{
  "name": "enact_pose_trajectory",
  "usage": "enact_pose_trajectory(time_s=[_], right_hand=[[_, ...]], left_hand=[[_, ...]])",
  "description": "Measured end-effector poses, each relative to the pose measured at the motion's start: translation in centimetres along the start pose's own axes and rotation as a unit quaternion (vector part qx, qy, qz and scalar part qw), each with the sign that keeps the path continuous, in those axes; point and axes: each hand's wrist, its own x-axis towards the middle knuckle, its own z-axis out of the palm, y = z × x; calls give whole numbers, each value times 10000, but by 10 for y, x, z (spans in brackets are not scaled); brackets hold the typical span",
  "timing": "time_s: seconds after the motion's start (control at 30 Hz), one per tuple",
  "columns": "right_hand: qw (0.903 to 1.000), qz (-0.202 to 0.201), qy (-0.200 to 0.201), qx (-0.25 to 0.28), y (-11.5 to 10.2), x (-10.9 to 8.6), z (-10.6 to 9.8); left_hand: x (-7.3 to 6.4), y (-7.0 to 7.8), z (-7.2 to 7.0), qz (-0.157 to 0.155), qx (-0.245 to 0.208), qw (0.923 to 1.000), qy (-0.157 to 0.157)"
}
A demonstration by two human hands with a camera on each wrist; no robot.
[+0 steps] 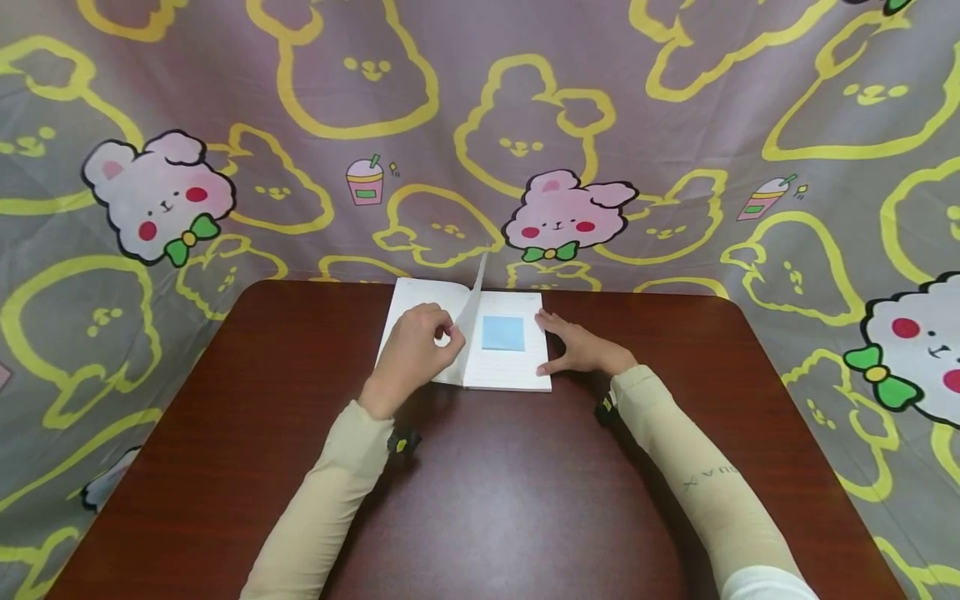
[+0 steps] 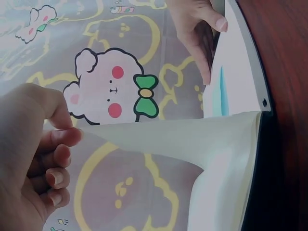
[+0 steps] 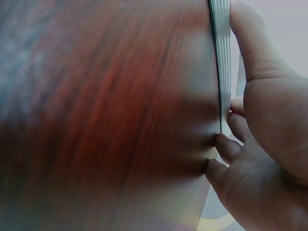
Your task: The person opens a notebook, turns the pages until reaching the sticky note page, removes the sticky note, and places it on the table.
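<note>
An open notebook (image 1: 517, 375) lies on the table with a light blue sticky note (image 1: 503, 333) on its right-hand page. My left hand (image 1: 415, 350) pinches the edge of a single page (image 2: 163, 137) between thumb and forefinger. That page stands up from the spine, between the two halves of the notebook. At the notebook's right edge, my right hand (image 1: 581, 346) rests with thumb and fingers spread. In the right wrist view, its thumb (image 3: 255, 43) lies along the stack of pages (image 3: 222, 57), and its other fingertips touch the edge and the tabletop.
The dark brown wooden table (image 1: 480, 500) extends on all sides of the notebook. Behind its far edge hangs a curtain (image 1: 420, 75) printed with cartoon bears and rabbits, which also runs along both sides. Each wrist wears a small black camera.
</note>
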Motion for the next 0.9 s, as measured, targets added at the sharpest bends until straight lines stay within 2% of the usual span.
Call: enact_pose_trajectory(time_s=[0.13, 0.37, 0.53, 0.73, 0.9], right_hand=[[10000, 45, 10, 40, 0, -1, 0], [10000, 69, 27, 21, 1, 0, 1], [10000, 29, 24, 29, 0, -1, 1], [10000, -34, 20, 81, 0, -2, 0], [10000, -15, -7, 38, 1, -2, 2]], left_hand=[[-2, 1, -2, 18, 167, 9998, 41], [-8, -7, -9, 404, 643, 9970, 151], [-14, -12, -16, 529, 968, 9938, 154], [-27, -20, -24, 518, 1160, 9918, 171], [-39, -29, -30, 291, 1236, 9918, 132]])
